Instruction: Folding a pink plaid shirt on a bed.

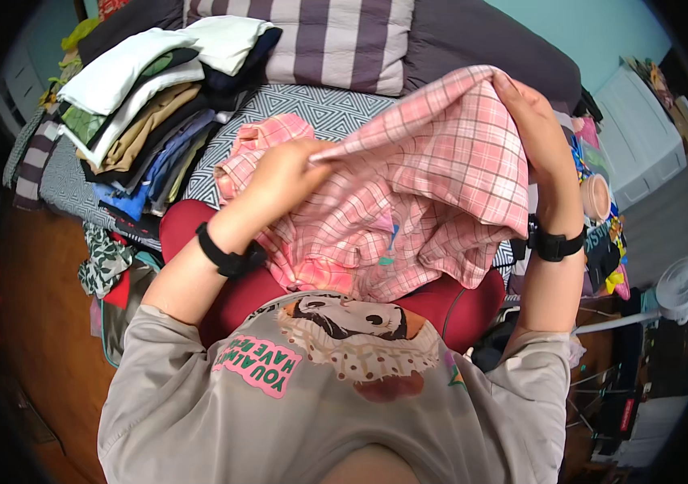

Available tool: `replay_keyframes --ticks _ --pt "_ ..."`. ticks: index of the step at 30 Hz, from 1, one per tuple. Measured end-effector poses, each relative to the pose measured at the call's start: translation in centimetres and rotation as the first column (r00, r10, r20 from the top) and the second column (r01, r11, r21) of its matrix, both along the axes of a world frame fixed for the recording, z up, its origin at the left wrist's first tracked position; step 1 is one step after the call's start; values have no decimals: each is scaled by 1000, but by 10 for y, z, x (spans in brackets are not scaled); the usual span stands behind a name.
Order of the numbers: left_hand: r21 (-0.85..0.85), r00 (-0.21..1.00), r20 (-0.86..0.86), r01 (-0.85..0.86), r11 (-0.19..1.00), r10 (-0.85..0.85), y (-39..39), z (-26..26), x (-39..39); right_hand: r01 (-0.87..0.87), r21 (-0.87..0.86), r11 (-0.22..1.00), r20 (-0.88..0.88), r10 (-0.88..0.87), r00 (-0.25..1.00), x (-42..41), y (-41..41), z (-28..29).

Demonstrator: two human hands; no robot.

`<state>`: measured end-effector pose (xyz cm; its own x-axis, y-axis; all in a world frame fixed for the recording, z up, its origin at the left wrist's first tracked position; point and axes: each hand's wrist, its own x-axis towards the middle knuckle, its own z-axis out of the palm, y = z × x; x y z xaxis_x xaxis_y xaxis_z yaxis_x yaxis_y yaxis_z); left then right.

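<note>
A pink plaid garment (374, 206) lies bunched across my lap, its far part lifted off the sofa. My left hand (292, 175) pinches one end of its upper edge between thumb and fingers. At the other end, raised higher and farther right, my right hand (525, 121) grips a corner of the cloth. Between the two hands the edge is drawn into a slanting line, and the fabric hangs below it in loose folds. Part of the garment extends beyond my left wrist. My crossed legs in dark red trousers (235, 302) are partly hidden under it.
A tall stack of folded clothes (144, 115) stands at the left on the patterned sofa cover (295, 103). Behind are a striped cushion (344, 42) and a dark backrest (477, 48). To the right are a white fan (680, 287), a pink cup (595, 196) and a white cabinet (640, 139).
</note>
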<state>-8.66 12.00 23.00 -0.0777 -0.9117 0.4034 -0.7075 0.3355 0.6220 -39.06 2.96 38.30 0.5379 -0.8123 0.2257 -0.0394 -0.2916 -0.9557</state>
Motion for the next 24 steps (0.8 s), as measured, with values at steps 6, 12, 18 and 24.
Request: replay_keyframes --ticks 6,12,18,24 --pt "133 833 -544 211 968 -106 5 71 64 -23 -373 928 -287 -92 954 -23 -13 9" --pt "309 904 -394 299 903 -165 25 147 100 -80 -596 799 -512 -302 804 -28 -56 7" --pt "495 979 -129 200 846 -156 42 119 109 126 -938 322 -124 -653 747 54 -43 22" --pt "546 974 -172 -28 837 145 59 65 151 304 -824 478 127 -367 921 147 -86 13"
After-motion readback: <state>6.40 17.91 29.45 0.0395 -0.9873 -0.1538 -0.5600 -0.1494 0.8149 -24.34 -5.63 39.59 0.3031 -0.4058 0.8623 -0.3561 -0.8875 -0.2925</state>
